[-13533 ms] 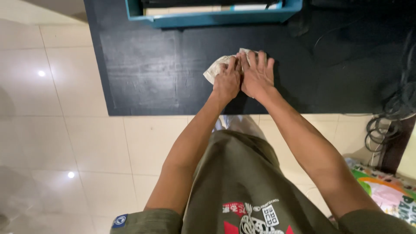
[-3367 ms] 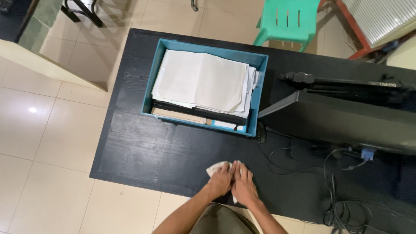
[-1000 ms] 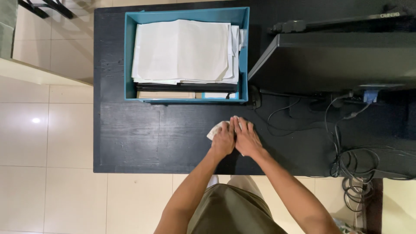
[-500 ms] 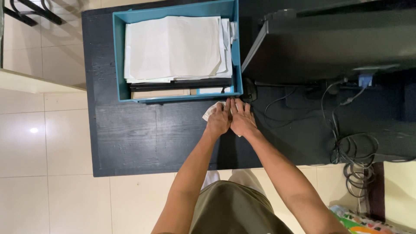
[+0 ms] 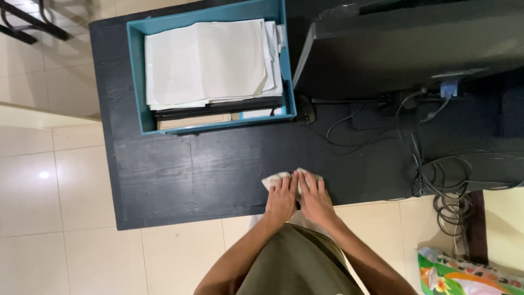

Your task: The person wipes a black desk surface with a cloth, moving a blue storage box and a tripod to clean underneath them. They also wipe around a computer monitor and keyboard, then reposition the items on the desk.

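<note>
Pressing down side by side, both hands sit flat on a pale cloth (image 5: 275, 180) near the front edge of the black bench (image 5: 180, 175). Taking the teal tray (image 5: 136, 76) of white papers (image 5: 204, 60) as the landmark: the cloth lies in front of the tray's right corner, well apart from it, with bare dark bench between.

The left hand (image 5: 281, 198) has fingers laid forward over the cloth, only a crumpled corner peeking out to its left. Touching alongside it, the right hand (image 5: 314, 198) is spread, palm down, fingertips at the cloth's far edge. Neither pinches; both bear down.

That cloth looks soft, thin and light, bunching easily, so it should slide readily under flat palms and would crumple if pushed from one edge. The best hold seems to be broad palm pressure, or a pinch at the exposed corner.

Right of the tray stands a black monitor (image 5: 404, 49), and loose cables (image 5: 431, 164) trail beneath it.
</note>
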